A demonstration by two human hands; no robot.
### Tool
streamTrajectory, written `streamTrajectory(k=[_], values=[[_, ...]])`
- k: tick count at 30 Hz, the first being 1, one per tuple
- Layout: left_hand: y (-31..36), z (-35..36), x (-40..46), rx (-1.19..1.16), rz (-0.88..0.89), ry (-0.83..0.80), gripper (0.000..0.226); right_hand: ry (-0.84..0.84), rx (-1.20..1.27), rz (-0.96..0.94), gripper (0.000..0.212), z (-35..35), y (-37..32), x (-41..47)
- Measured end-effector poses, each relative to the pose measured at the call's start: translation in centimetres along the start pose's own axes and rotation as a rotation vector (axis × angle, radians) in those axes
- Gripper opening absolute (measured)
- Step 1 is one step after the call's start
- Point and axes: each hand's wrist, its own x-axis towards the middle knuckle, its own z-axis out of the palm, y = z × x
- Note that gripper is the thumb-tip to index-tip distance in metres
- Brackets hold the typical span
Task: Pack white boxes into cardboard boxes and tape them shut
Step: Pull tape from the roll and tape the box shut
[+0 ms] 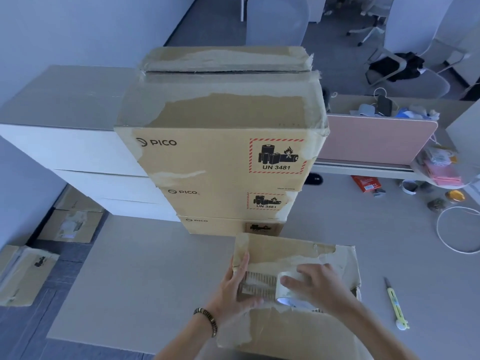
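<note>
Cardboard box (293, 255) lies closed on the grey table (145, 281), nearest the camera. Left hand (235, 292) presses flat, fingers straight, on its left edge. Right hand (315, 283) curls around a tape roll (287, 289) on the lid. Behind stands a stack of 3 PICO boxes (220, 157); a yellow cutter (396, 305) lies well right.

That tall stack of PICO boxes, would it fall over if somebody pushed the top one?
Maybe. The stack of PICO boxes is three high, so a shove up top could tip or slide it. The top box has peeling tape, so its flaps might pop open.
</note>
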Motion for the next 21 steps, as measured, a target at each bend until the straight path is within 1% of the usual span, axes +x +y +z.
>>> streamTrajectory(k=[2, 3, 4, 6, 8, 9, 10, 13, 15, 19, 20, 21], values=[[0.6, -0.3, -0.3, 0.021, -0.023, -0.005, 0.110, -0.080, 0.241, -0.061, 0.061, -0.5, 1.2, -0.8], [0.9, -0.4, -0.4, 0.027, -0.035, -0.004, 0.109, -0.118, 0.326, -0.066, 0.057, -0.7, 1.7, -1.1], [1.1, -0.5, -0.4, 0.025, -0.047, -0.009, 0.107, -0.137, 0.351, -0.053, 0.054, -0.8, 2.2, -1.5], [1.6, -0.5, -0.6, 0.035, -0.066, -0.022, 0.106, -0.104, 0.249, -0.024, 0.053, -0.8, 2.7, -1.9], [1.8, -0.4, -0.8, 0.042, -0.088, -0.026, 0.106, -0.025, 0.047, -0.025, 0.060, -1.1, 3.0, -2.0], [1.8, -0.3, -0.9, 0.044, -0.095, -0.020, 0.106, 0.000, -0.017, -0.035, 0.064, -1.3, 3.3, -2.0], [1.8, -0.3, -1.0, 0.041, -0.098, -0.013, 0.106, 0.005, -0.012, -0.056, 0.065, -1.6, 3.8, -2.0], [2.4, -0.3, -1.2, 0.038, -0.114, -0.006, 0.104, -0.091, 0.209, -0.107, 0.073, -2.5, 4.6, -2.5], [2.7, -0.2, -1.3, 0.059, -0.119, -0.004, 0.104, -0.113, 0.285, -0.092, 0.079, -2.5, 4.6, -3.0], [2.7, -0.3, -1.4, 0.081, -0.122, -0.005, 0.104, -0.081, 0.202, -0.030, 0.098, -1.9, 5.1, -2.6], [2.9, -0.3, -1.5, 0.101, -0.112, -0.004, 0.104, -0.079, 0.188, -0.009, 0.101, -2.0, 5.2, -2.5], [3.1, -0.3, -1.5, 0.128, -0.106, -0.005, 0.104, -0.079, 0.193, 0.014, 0.099, -2.0, 5.1, -2.4]])
